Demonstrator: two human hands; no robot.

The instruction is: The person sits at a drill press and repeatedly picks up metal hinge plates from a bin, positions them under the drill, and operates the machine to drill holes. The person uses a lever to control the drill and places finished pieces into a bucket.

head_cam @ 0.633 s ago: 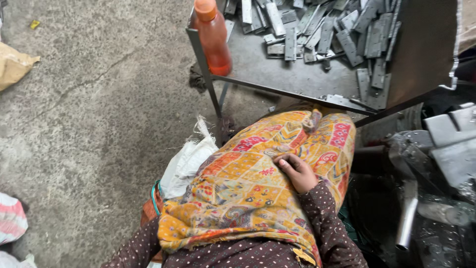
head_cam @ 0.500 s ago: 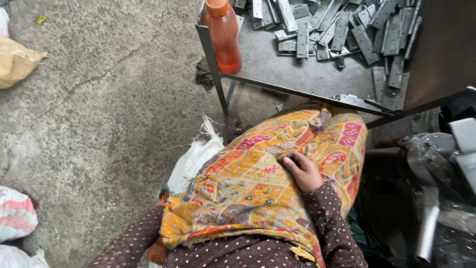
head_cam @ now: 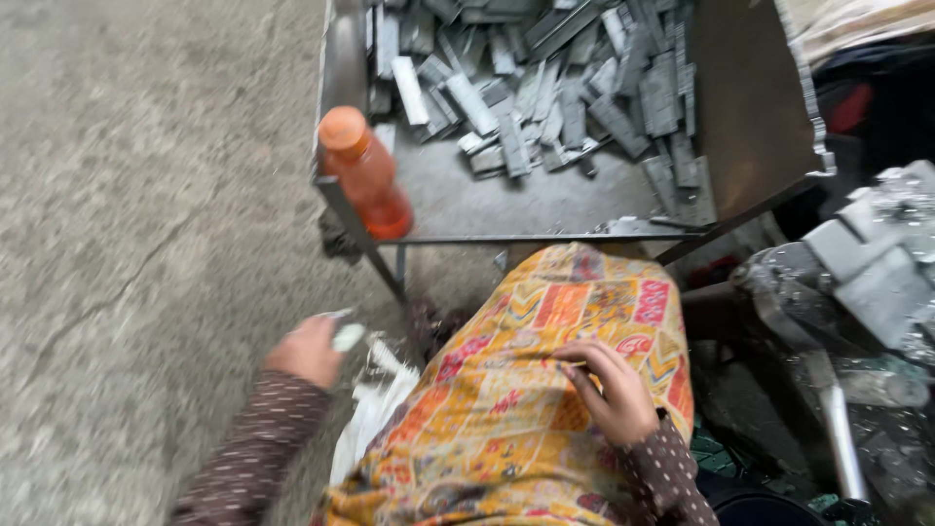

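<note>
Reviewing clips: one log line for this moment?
left hand: holds small pale object | right hand: rests on patterned cloth | orange bottle: upright on tray corner

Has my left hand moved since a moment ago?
Yes. The left hand has come up from behind the patterned cloth and out over the floor, holding something small and pale, below the orange bottle.

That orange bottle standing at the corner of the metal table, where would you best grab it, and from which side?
Probably around the body just below the cap of the orange bottle, coming from the left, the open floor side. It leans a little at the corner of the metal table, with grey metal pieces piled to its right. The left hand is nearest and seems to hold a small pale thing; the right hand rests on the lap.
</note>
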